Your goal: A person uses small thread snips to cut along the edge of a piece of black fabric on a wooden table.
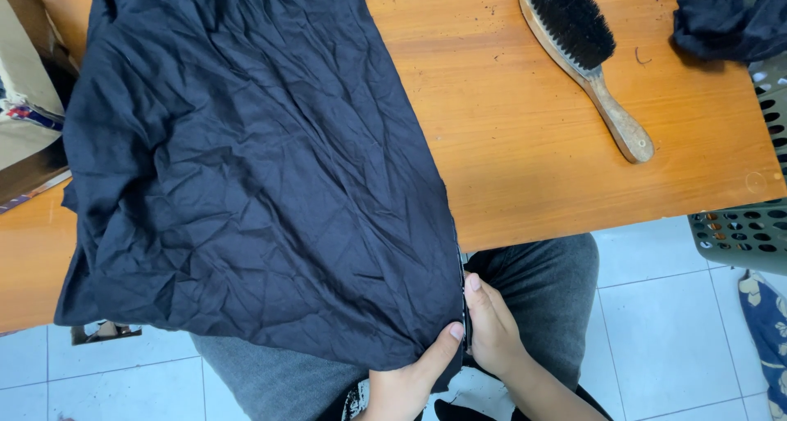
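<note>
Dark blue cloth, big and full of wrinkles, lies spread over the left part of an orange wooden table. Its bottom part hangs off the near edge of the table and covers the lap of the person, who wears grey trousers.

Both hands are at the lower right corner of the cloth. The left hand comes up from below and pinches the edge, with its thumb lying on top of the cloth. The right hand is just beside it, touching it, and its fingers are closed around the same edge. The two hands hold the side of the cloth together.

A wooden brush with black bristles lies on the table, well apart from the hands, with its handle pointing to the right corner. Another dark cloth sits bunched up at the far right corner. A grey-green plastic basket with holes stands beside the right end of the table. White floor tiles show below.
</note>
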